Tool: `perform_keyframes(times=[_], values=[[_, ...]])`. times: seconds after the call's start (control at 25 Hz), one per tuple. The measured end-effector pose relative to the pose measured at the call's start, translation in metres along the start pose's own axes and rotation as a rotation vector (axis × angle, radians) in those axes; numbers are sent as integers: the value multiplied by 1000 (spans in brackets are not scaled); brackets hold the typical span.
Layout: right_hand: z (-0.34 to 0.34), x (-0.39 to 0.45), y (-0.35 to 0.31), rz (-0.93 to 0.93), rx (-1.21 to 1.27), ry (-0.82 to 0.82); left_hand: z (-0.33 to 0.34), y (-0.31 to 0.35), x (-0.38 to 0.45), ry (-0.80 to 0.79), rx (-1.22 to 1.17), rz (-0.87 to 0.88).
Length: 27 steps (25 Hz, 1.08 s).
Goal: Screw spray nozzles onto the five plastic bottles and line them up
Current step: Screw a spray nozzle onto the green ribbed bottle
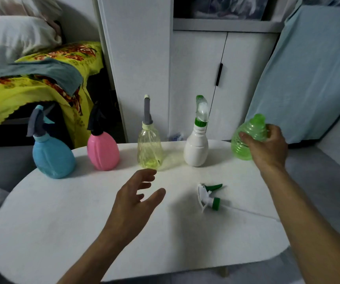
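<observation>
Head view. Four bottles stand capped in a row along the far edge of the bench (62,232): blue bottle (52,158), pink bottle (103,152), clear yellow bottle (150,149), white bottle (196,149). The right hand (267,146) grips the green bottle (247,138) at the row's right end; its neck is bare. The left hand (138,193) hovers over the bench with fingers spread wide, holding nothing. The loose spray nozzle (209,196) lies on its side near the bench centre, between the two hands.

Step in hand: fitting the fifth nozzle. Next move likely requires picking up the nozzle, feeding its dip tube into the neck, then turning the collar.

The dip tube is faint, and the green bottle's base contact with the bench cannot be determined.
</observation>
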State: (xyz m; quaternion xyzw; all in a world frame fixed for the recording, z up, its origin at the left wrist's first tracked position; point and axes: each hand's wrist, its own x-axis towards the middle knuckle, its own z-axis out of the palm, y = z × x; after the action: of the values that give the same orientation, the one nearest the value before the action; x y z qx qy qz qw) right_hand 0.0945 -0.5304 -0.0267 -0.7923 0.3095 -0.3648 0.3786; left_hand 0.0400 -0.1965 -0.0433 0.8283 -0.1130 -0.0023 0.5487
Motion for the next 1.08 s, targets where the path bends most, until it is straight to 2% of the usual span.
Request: perform_keyframes(times=[0.04,0.12,0.28,0.36,0.4,0.48,0.52,0.6,0.64,0.68,0.76,0.84,0.92,0.96,1.08], values=[[-16,-9,-15,-26,19,-30,1,4,-2,-6,14,22],[-45,-41,-45,-82,124,-246,1,12,-7,-28,24,91],[-54,-144,-82,-68,513,-962,0,21,-17,-218,-90,179],[-47,-165,-83,-3,566,-1144,-3,20,-20,-227,-109,201],[-45,-163,-81,28,573,-1176,-5,20,-22,-195,-87,199],[-40,-146,-70,101,466,-1066,-12,17,-21,-125,-38,172],[-37,-136,-59,52,244,-953,-16,14,-20,-102,-12,156],[-29,-125,-38,-224,-468,-808,-24,9,-19,-70,43,137],[-23,-125,-29,-314,-729,-813,-27,6,-18,-59,60,132],[-16,-129,-20,-332,-873,-846,-29,4,-18,-50,71,132],[-6,-137,-10,-310,-950,-837,-31,3,-17,-43,88,144],[-2,-141,-7,-348,-980,-725,-32,1,-16,-44,108,153],[-3,-138,-15,-377,-866,-604,-33,1,-16,-45,134,156],[-6,-135,-20,-356,-668,-535,-34,1,-16,-44,150,165],[-29,-117,-51,-74,366,-441,-35,-1,-17,-28,250,253]])
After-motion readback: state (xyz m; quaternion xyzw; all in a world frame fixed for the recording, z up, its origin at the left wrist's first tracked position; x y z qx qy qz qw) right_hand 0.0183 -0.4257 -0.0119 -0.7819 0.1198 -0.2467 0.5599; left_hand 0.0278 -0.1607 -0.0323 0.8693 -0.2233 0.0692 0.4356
